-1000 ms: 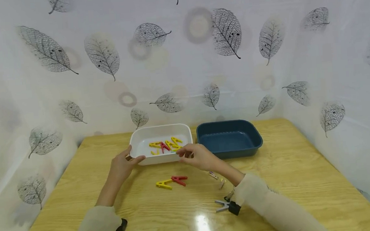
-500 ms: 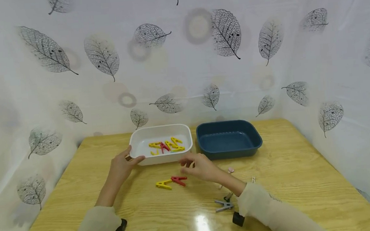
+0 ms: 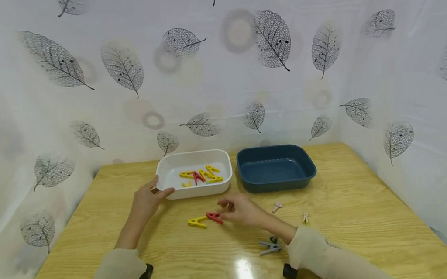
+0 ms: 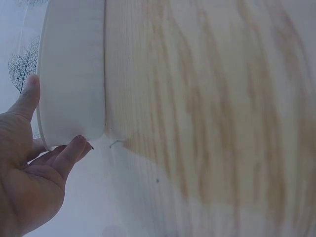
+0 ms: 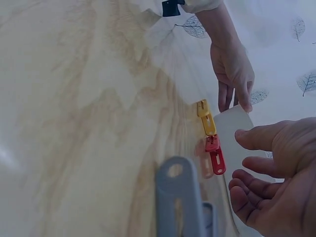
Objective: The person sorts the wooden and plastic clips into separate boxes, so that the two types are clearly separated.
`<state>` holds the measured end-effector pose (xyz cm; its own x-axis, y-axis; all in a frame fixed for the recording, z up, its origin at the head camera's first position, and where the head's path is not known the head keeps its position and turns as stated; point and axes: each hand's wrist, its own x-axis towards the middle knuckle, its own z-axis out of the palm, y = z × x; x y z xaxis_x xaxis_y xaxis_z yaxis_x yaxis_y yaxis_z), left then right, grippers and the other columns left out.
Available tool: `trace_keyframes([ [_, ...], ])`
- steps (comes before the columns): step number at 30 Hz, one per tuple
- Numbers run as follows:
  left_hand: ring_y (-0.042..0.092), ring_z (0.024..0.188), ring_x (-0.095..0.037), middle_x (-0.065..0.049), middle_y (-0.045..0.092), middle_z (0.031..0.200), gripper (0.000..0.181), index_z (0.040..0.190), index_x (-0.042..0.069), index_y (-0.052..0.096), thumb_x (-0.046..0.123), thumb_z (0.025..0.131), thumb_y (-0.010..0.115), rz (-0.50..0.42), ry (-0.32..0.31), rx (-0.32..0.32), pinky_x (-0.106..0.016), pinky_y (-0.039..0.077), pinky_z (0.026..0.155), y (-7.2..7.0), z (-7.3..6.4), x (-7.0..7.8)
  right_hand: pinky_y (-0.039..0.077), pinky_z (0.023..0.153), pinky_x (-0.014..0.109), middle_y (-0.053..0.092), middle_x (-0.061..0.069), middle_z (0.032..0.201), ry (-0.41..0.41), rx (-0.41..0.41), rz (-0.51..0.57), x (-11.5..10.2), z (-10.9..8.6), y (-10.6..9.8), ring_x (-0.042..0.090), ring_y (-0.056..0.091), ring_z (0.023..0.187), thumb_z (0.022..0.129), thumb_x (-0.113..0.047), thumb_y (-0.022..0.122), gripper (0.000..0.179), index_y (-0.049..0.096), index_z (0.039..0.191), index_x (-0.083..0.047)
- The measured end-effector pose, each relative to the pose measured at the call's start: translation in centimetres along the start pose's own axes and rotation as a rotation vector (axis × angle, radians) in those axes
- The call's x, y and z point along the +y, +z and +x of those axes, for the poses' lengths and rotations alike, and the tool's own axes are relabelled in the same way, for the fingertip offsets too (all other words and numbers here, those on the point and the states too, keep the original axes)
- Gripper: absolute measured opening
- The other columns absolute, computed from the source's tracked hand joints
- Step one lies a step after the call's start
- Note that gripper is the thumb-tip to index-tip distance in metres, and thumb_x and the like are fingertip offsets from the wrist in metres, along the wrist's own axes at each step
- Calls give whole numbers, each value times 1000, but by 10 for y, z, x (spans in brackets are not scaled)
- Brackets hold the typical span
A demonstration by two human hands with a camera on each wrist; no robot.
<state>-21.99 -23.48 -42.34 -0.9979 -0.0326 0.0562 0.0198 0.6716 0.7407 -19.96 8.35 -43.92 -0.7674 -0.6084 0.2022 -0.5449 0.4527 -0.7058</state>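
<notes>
Red clip lies on the worktop, near side of the white tray, against the yellow clip; right hand, fingers apart, should pinch it alone while left hand grips the tray.

No words, labels, brands, numbers or signs can be read in any view; a small dark marking on the right sleeve and a similar one on the left sleeve are too faint to make out
</notes>
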Motion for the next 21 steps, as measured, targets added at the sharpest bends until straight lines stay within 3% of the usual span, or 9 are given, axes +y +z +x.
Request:
trace_keyframes([
  [7,48,138,-44,-31,31,158,92,156,-9,29,42,95,75,8,-5,-6,-53,44,109,0,0,-1,53,73,26,69,8,99,107,-46,-38,-3,-2,8,17,62,87,92,-14,80,36,71,121,4],
  [21,47,138,-44,-31,31,157,93,156,-9,29,43,94,76,15,-2,-2,-54,42,111,0,0,-1,49,73,30,64,1,91,134,-11,-191,-8,-1,16,12,57,81,80,-20,90,35,77,108,-4],
])
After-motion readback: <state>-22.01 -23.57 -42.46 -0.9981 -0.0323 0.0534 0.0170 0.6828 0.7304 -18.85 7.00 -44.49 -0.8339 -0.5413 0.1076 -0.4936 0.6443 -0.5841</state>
